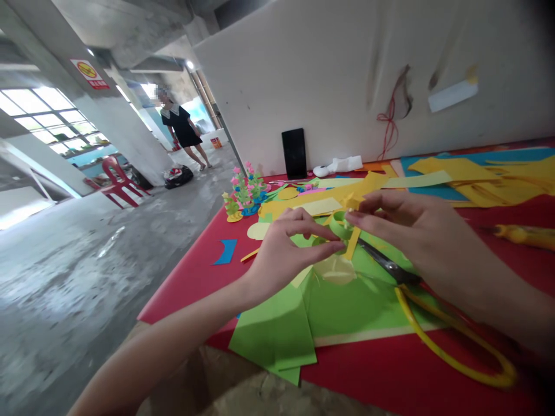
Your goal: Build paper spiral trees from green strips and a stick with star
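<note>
A small paper craft of curled green strip (340, 224) with a yellow paper star (353, 201) on top is between my hands. My left hand (289, 248) pinches the lower part of the green strip between thumb and forefinger. With thumb and forefinger, my right hand (416, 228) holds the craft near the yellow star. A narrow yellow strip hangs just below the fingers. Scissors with yellow handles (451, 352) lie on green paper sheets (355, 306), partly under my right hand. A pale yellow paper disc (336, 270) is below my fingertips.
Small paper plants (247, 190) stand at the table's far left, near a black phone (293, 153) leaning on the wall. Yellow paper pieces (481, 179) lie at the back right, a yellow-handled tool (526, 236) at the right. A person (184, 124) stands farther off, beyond a red chair (119, 184).
</note>
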The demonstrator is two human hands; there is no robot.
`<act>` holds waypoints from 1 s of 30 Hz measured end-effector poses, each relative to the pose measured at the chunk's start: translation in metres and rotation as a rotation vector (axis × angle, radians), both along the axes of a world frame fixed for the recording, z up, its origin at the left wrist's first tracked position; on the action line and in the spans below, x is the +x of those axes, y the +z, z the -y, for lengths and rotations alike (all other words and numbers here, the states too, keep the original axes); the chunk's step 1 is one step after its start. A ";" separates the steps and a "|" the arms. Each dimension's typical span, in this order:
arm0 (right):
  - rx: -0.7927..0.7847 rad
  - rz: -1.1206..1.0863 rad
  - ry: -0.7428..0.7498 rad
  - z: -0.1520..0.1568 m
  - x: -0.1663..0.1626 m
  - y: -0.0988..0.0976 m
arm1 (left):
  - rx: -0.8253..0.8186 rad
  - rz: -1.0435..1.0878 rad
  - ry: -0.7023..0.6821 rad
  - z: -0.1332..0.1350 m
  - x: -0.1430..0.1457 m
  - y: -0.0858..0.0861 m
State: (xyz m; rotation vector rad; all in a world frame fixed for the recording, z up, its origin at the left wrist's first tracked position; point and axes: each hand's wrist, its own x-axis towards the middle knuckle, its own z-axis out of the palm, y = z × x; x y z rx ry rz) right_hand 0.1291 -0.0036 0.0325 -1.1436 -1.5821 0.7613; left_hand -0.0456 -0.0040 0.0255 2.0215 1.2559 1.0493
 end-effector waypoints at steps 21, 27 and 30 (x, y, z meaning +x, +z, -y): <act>-0.063 0.039 -0.024 -0.003 -0.001 -0.009 | 0.083 0.258 0.587 -0.032 -0.129 -0.031; -0.104 0.038 -0.059 -0.008 0.003 -0.019 | -0.012 0.231 0.745 -0.075 -0.191 -0.067; -0.159 0.066 -0.096 -0.007 0.003 -0.018 | -0.064 0.221 0.767 -0.081 -0.197 -0.078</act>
